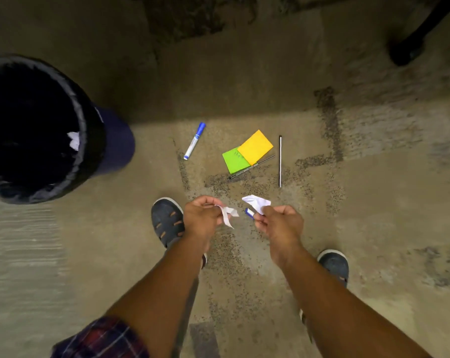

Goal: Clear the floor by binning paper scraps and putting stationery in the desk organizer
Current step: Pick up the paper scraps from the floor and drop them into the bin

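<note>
Right hand [279, 223] fingers pinch crumpled paper [257, 202], left hand [202, 215] fingers a strip [227, 215]; marker [195, 140] lies cap-up, leaning right.

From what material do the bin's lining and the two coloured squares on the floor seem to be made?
The bin lining looks like thin black plastic film: it is glossy and wrinkled where it folds over the rim. The orange square and green square look like matte paper, probably sticky notes: flat, thin, sharp-cornered, the green bearing faint writing.

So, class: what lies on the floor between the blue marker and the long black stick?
In the head view, between the blue marker and the black stick lie green and orange sticky notes, overlapping, with a pen along their near edge.
</note>
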The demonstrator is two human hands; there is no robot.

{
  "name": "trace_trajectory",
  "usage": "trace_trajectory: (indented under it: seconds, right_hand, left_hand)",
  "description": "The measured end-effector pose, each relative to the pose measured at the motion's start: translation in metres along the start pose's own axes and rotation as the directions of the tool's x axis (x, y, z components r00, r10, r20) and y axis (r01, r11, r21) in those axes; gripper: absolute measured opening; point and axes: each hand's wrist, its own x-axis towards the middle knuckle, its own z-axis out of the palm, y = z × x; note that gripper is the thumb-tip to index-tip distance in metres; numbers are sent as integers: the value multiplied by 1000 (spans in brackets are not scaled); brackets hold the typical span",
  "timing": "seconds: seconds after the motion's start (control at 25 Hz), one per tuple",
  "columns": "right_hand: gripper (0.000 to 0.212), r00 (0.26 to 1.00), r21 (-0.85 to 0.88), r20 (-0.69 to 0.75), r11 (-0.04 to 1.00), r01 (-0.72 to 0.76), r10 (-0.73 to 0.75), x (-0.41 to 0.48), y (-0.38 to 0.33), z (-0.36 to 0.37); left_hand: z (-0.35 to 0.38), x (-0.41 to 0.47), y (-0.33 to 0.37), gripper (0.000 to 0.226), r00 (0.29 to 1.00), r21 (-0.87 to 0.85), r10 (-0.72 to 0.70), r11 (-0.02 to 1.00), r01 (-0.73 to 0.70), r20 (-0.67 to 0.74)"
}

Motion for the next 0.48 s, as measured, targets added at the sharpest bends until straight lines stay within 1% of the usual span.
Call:
trace_trajectory:
  seconds: [0.12,0.2,0.32,0.48]
  right_hand:
    - [22,989,-21,92,993,117,-115,-41,-40,42]
    - [30,973,-29,170,986,165,-157,-68,-61,77]
    - [14,945,-105,271,970,218,-183,-108,-81,133]
    - [18,906,-189,383,945,268,-180,-155,-88,216]
  left_hand:
    - [-28,-12,39,32,998,-133,16,991,-25,-66]
    - [-57,-15,64,30,995,-229,30,972,-52,-97]
    - [-113,-17,102,22,986,-356,56,928,-109,-156]
    - [-195,-4,141,20,933,-483,99,834,-267,-346]
